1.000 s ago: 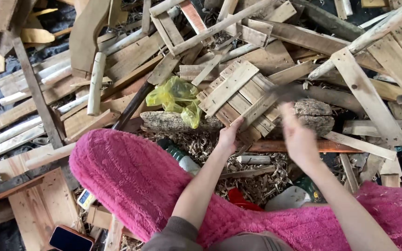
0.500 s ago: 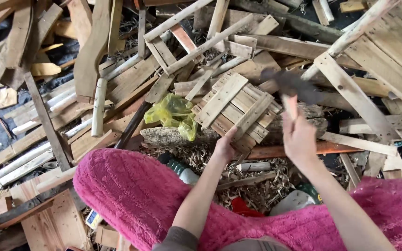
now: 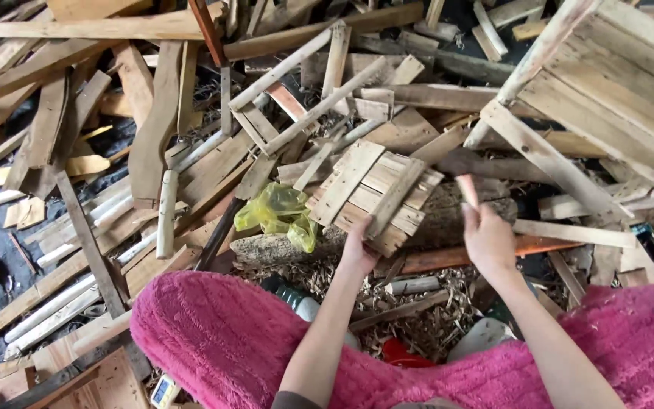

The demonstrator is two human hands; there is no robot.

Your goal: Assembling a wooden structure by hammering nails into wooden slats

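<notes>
Both bare forearms reach forward from the bottom of the view, over knees covered in pink fleece. The left hand (image 3: 359, 250) is stretched out with its wrist straight and its fingers curled shut in a grip. The right hand (image 3: 487, 236) is raised slightly higher, closed in a fist, thumb side up.

A small slatted wooden panel (image 3: 376, 195) — pale boards nailed across two battens — stands tilted on a rough log (image 3: 448, 216), its lower edge held from below. Just right of it, a wooden-handled hatchet (image 3: 467, 178) is raised, its dark head blurred.
</notes>
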